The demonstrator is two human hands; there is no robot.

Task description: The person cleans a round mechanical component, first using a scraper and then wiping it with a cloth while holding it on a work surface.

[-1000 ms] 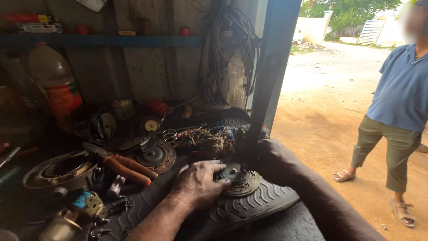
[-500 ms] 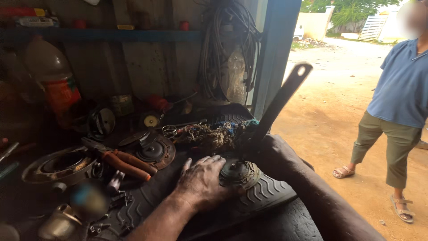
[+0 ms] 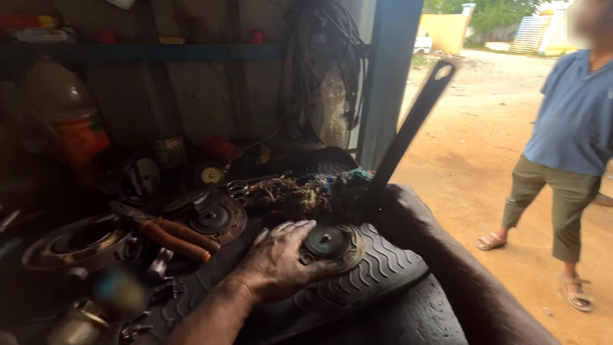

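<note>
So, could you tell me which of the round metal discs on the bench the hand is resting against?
It is the greenish disc lying on the ribbed rubber tread, with the left hand touching its edge. The rusty disc sits apart, beside the orange-handled pliers.

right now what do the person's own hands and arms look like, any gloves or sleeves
Both are bare: no gloves, no sleeves, no watch or ring in view. The left hand is smeared with dark grease and grime, with dirt on the fingers and knuckles, and the forearm behind it is bare too. The right hand and its forearm lie in shadow, so little detail shows, but no sleeve or glove is visible there either.
</note>
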